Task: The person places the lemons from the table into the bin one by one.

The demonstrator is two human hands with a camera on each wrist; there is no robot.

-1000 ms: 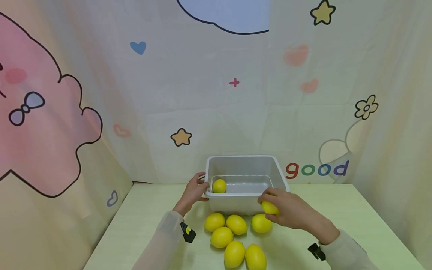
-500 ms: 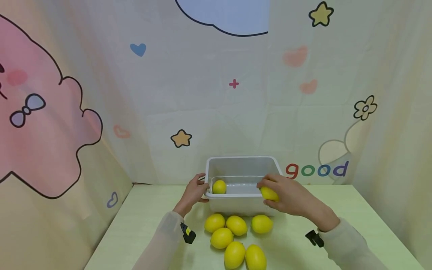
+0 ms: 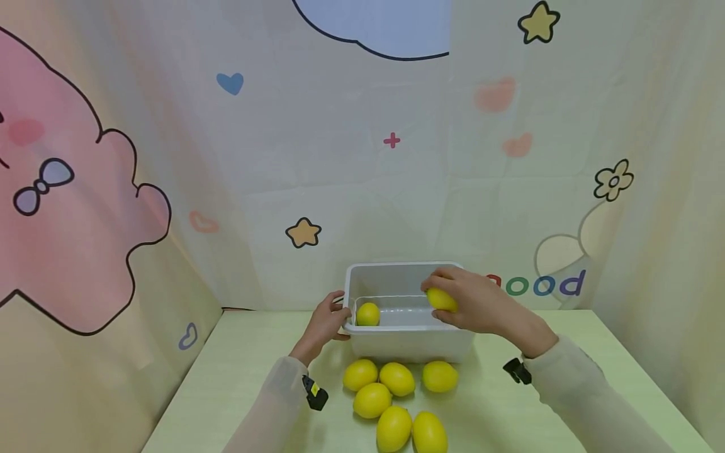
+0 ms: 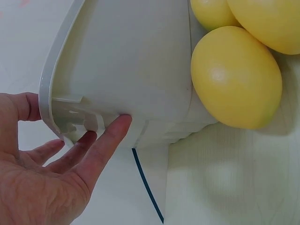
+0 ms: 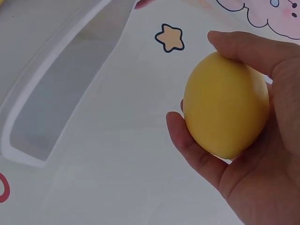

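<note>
A lemon (image 3: 441, 299) is in my right hand (image 3: 481, 307), held above the right part of a white plastic bin (image 3: 408, 346). In the right wrist view, thumb and fingers curve round that lemon (image 5: 226, 105). My left hand (image 3: 325, 324) grips the bin's left end. The left wrist view shows its thumb at the rim (image 4: 45, 89) and its fingers curled under the end of the bin, one fingertip against the outer wall. Inside the bin, at the left, lies another lemon (image 3: 368, 314).
Several lemons lie on the pale table (image 3: 255, 377) in front of the bin: a cluster (image 3: 372, 401) at the left, a single lemon (image 3: 440, 376) to the right, and a pair with one lemon (image 3: 429, 432) nearest me. A printed curtain (image 3: 351, 157) hangs behind.
My right hand has lifted the lemon from in front of the bin's near wall up over its rim, moving slightly left and away from me. The left hand has stayed on the bin.
</note>
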